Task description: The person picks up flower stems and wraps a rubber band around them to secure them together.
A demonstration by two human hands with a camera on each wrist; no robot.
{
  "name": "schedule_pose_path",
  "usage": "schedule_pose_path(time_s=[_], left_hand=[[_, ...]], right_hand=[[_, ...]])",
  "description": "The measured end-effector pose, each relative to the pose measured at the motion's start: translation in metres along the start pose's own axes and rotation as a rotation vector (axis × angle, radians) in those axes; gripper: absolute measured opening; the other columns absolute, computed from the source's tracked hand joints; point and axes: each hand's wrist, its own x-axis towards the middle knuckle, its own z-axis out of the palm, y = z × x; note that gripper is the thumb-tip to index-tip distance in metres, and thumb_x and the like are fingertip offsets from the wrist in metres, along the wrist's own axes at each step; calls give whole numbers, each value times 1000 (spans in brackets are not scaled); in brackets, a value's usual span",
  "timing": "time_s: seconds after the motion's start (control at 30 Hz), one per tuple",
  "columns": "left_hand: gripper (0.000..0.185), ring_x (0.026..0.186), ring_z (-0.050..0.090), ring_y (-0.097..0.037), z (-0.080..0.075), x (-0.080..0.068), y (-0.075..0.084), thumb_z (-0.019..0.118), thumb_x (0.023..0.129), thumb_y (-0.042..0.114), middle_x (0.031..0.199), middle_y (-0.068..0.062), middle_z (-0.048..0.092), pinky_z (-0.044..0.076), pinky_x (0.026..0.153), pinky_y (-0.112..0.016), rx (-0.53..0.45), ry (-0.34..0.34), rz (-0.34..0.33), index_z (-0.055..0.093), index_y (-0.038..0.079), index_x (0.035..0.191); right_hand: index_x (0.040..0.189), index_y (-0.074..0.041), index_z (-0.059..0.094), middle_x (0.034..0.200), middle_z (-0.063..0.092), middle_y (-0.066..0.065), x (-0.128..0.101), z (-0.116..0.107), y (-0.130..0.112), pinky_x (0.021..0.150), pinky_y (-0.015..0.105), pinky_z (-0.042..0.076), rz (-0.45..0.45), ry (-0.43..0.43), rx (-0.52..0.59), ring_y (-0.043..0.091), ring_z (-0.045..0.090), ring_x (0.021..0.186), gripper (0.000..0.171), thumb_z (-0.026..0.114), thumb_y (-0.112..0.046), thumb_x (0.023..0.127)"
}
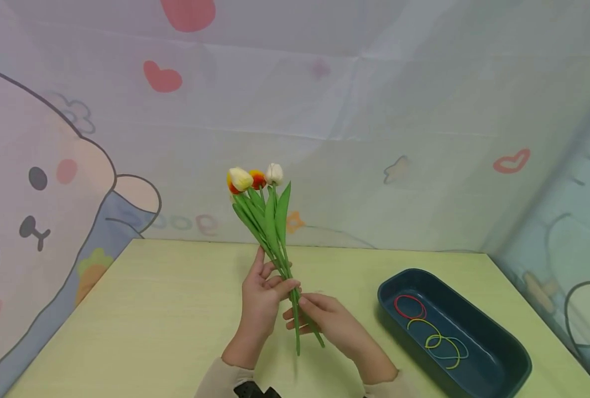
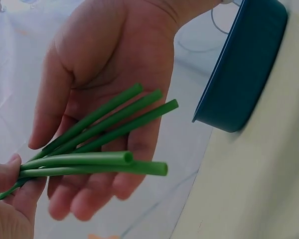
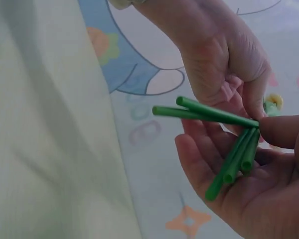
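A bunch of artificial tulips [image 1: 270, 221], with white, pale yellow and orange-red heads and long green leaves, stands tilted a little to the left above the table. My left hand [image 1: 262, 293] grips the gathered stems, thumb in front and fingers behind. Just below, my right hand [image 1: 332, 318] has its palm up and fingers loosely extended behind the stem ends [image 2: 124, 117]. Its thumb [image 3: 281, 132] touches the stems where they fan apart. In the right wrist view, some of the cut ends lie over the right palm, while two point away from it.
A dark blue oblong tray [image 1: 454, 287] sits on the table to the right. Inside it are a red band [image 1: 410, 307], yellow bands [image 1: 441, 337] and a light blue one [image 1: 466, 348]. Behind the pale yellow table [image 1: 175, 309] hangs a printed cloth [image 1: 324, 110].
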Motion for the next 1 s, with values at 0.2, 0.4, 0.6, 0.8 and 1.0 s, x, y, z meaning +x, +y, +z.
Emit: schedule_pose_path(time_s=[0.2,0.4,0.6,0.8,1.0], left_hand=[[93,74,68,-9,0,0,0,65,82,-16,115,-17,61,55,56,-19,20,16,9,14,12,155],[91,79,68,-10,-2,0,-1,65,83,-15,115,-15,61,58,61,-21,36,29,-8,16,13,155],[84,80,68,-12,-3,1,-3,65,82,-17,110,-9,64,61,68,-26,22,32,-13,27,11,152],[72,81,69,-13,-6,3,-3,66,82,-14,108,-5,67,61,71,-27,-10,-11,-13,39,7,144],[49,82,71,-15,-11,6,-2,59,91,-7,107,-2,70,61,79,-32,-63,-84,-34,44,-1,138]], right_hand=[[120,11,56,92,65,6,1,5,3,79,32,58,2,11,42,15,65,83,40,41,-23,105],[122,12,53,81,53,2,4,13,5,68,24,53,20,74,73,12,54,70,36,41,-17,105],[114,12,56,75,48,0,5,20,6,58,18,44,21,167,62,10,45,65,33,41,-15,105],[109,12,58,74,46,0,5,21,6,56,16,42,31,212,100,10,43,64,30,42,-14,105],[109,13,56,74,45,-1,2,17,3,58,17,40,21,165,182,9,41,65,32,41,-15,105]])
